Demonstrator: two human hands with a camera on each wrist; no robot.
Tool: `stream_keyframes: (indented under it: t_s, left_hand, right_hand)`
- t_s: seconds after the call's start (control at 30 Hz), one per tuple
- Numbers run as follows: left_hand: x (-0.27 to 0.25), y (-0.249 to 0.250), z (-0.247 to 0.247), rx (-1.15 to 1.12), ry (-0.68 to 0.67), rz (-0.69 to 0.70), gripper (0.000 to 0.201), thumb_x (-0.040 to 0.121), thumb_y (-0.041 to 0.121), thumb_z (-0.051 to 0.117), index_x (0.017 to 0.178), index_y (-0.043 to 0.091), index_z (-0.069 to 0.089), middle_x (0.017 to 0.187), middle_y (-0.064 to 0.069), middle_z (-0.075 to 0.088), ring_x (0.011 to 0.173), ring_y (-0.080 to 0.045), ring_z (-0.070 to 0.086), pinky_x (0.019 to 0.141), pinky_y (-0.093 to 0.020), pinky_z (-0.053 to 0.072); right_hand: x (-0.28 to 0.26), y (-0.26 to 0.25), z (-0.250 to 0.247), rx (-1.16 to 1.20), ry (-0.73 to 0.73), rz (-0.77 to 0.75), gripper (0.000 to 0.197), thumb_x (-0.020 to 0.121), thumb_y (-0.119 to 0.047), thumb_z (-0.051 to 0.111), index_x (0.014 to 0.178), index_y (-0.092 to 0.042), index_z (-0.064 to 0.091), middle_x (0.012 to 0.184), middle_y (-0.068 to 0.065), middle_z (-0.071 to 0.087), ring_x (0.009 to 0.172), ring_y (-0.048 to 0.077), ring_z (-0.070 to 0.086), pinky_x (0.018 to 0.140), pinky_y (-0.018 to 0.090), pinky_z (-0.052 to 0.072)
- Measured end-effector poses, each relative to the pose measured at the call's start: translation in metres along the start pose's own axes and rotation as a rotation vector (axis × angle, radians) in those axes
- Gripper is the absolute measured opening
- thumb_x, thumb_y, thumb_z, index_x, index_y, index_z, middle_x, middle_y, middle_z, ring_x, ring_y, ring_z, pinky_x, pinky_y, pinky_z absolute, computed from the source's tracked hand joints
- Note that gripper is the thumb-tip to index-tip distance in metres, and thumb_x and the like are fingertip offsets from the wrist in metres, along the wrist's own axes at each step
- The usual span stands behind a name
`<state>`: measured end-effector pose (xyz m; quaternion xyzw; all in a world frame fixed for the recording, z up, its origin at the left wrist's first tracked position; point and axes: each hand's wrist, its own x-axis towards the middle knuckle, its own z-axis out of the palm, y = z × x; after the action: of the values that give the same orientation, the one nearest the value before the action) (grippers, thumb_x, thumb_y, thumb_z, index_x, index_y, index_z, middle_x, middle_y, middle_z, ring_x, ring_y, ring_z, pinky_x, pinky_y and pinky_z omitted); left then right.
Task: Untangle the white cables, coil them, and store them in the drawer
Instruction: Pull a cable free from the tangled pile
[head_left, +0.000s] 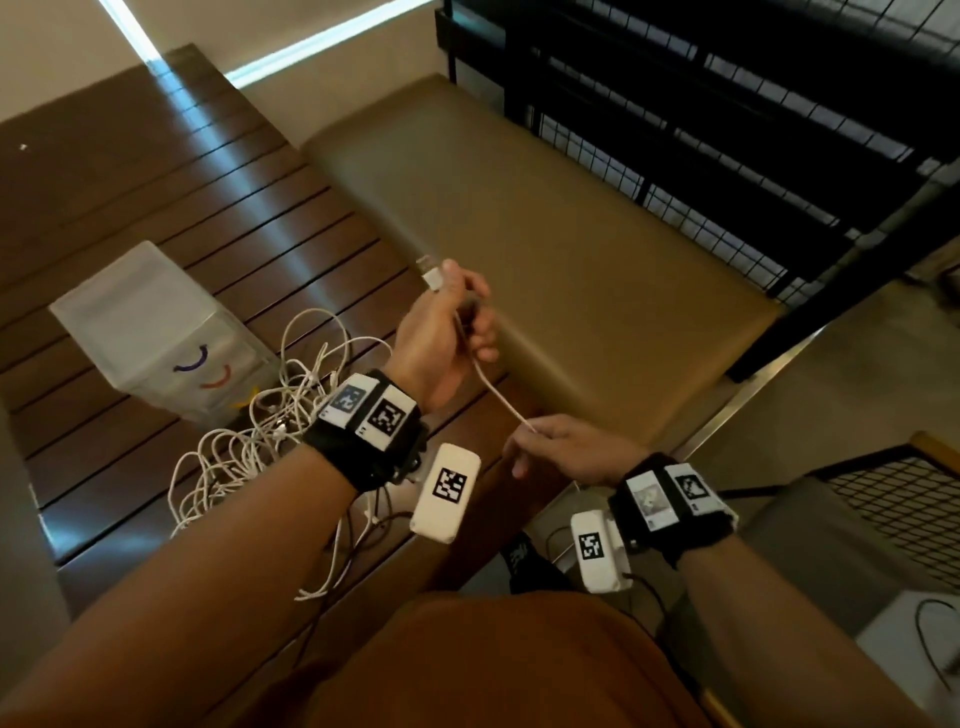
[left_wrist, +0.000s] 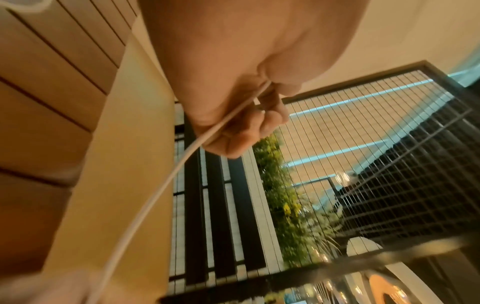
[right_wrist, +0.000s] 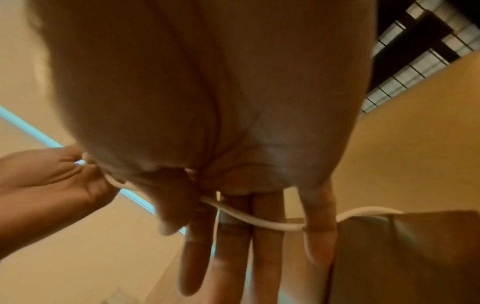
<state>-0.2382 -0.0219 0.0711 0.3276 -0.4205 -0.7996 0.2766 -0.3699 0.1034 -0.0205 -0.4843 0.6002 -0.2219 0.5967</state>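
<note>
My left hand (head_left: 464, 317) is raised over the bench and grips one white cable (head_left: 496, 392), its USB plug (head_left: 430, 272) sticking out above the thumb. In the left wrist view the curled fingers (left_wrist: 241, 133) wrap the cable (left_wrist: 166, 181). The cable runs down to my right hand (head_left: 532, 441), which pinches it between thumb and forefinger. In the right wrist view the cable (right_wrist: 259, 222) crosses the straight fingers (right_wrist: 265, 257). A tangle of white cables (head_left: 260, 441) lies on the slatted wooden top beside a small translucent drawer unit (head_left: 150, 322).
A tan padded bench (head_left: 545, 234) stretches ahead beside the dark slatted wood surface (head_left: 156, 171). Black wire-mesh railing (head_left: 727, 130) stands behind the bench. Some cables hang over the wood's front edge (head_left: 322, 582).
</note>
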Motion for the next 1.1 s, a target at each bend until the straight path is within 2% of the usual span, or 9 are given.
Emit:
stream_keyframes:
  t_s: [0.13,0.3,0.37,0.47,0.57,0.73,0.83,0.9,1.1]
  left_hand:
    - [0.008,0.017,-0.037,0.053,0.211,0.049,0.046,0.102,0.050,0.023,0.080,0.020,0.048,0.052,0.003,0.035,0.041,-0.008,0.021,0.040,-0.016,0.015]
    - [0.015,0.029,-0.059,0.065,0.302,0.066,0.045,0.102,0.048,0.027,0.076,0.020,0.050,0.048,0.007,0.032,0.041,-0.007,0.023,0.043,-0.022,0.012]
    - [0.017,0.026,-0.059,0.141,0.290,0.073,0.042,0.103,0.044,0.030,0.077,0.020,0.052,0.049,0.007,0.032,0.042,-0.007,0.024,0.040,-0.021,0.015]
    - [0.014,0.020,-0.050,0.530,0.171,0.129,0.022,0.099,0.029,0.049,0.086,0.018,0.063,0.055,0.013,0.049,0.047,-0.004,0.042,0.045,-0.015,0.032]
    - [0.003,0.011,-0.030,0.960,-0.158,0.145,0.015,0.088,0.019,0.067,0.102,0.013,0.071,0.087,0.008,0.070,0.078,0.003,0.063,0.070,-0.011,0.046]
    - [-0.010,-0.037,0.002,1.506,-0.630,-0.073,0.026,0.085,0.048,0.066,0.103,0.031,0.071,0.092,0.006,0.072,0.084,-0.010,0.065,0.078,-0.033,0.054]
    - [-0.007,-0.045,0.004,1.526,-0.627,-0.137,0.028,0.094,0.037,0.056,0.067,0.030,0.063,0.071,0.004,0.065,0.070,-0.016,0.062,0.071,-0.040,0.052]
    - [-0.003,-0.040,0.002,1.522,-0.626,-0.145,0.034,0.094,0.035,0.056,0.060,0.030,0.058,0.061,0.006,0.059,0.061,-0.014,0.057,0.065,-0.038,0.048]
    - [0.001,-0.028,0.002,1.457,-0.520,-0.088,0.024,0.093,0.028,0.059,0.087,0.010,0.075,0.051,0.007,0.044,0.040,-0.001,0.040,0.044,-0.015,0.029]
  right_hand:
    - [-0.009,0.036,-0.002,-0.083,0.014,0.175,0.032,0.104,-0.029,0.038,0.082,-0.020,0.059,0.072,-0.001,0.063,0.073,0.016,0.057,0.075,0.032,0.045]
    - [-0.036,0.064,-0.012,0.038,0.007,0.361,0.032,0.104,-0.031,0.038,0.095,-0.012,0.062,0.064,0.000,0.062,0.062,0.012,0.063,0.054,0.020,0.044]
    - [-0.037,0.066,-0.017,0.025,0.030,0.356,0.030,0.102,-0.033,0.042,0.097,-0.014,0.066,0.064,-0.001,0.063,0.063,0.013,0.063,0.056,0.021,0.045]
    - [-0.033,0.062,-0.021,-0.013,0.046,0.273,0.028,0.098,-0.039,0.050,0.096,-0.023,0.072,0.065,-0.004,0.066,0.067,0.015,0.059,0.066,0.028,0.045]
    - [-0.029,0.046,-0.018,-0.052,-0.019,0.185,0.024,0.096,-0.042,0.052,0.099,-0.031,0.073,0.062,-0.007,0.065,0.059,0.008,0.055,0.063,0.024,0.042]
    - [-0.023,0.021,-0.017,-0.009,0.022,0.094,0.021,0.097,-0.033,0.055,0.086,-0.023,0.070,0.063,-0.003,0.058,0.057,0.010,0.050,0.060,0.024,0.041]
    - [-0.035,0.031,-0.029,0.075,0.025,0.068,0.019,0.096,-0.025,0.057,0.087,-0.017,0.072,0.061,-0.004,0.053,0.056,0.007,0.049,0.057,0.020,0.040]
    - [-0.045,0.055,-0.033,0.124,0.039,0.091,0.021,0.098,-0.022,0.053,0.091,-0.016,0.072,0.063,-0.003,0.053,0.057,0.005,0.049,0.058,0.017,0.039]
    - [-0.066,0.145,-0.014,0.265,0.252,0.314,0.027,0.101,-0.025,0.046,0.098,-0.018,0.071,0.066,-0.004,0.051,0.068,0.013,0.049,0.073,0.028,0.041]
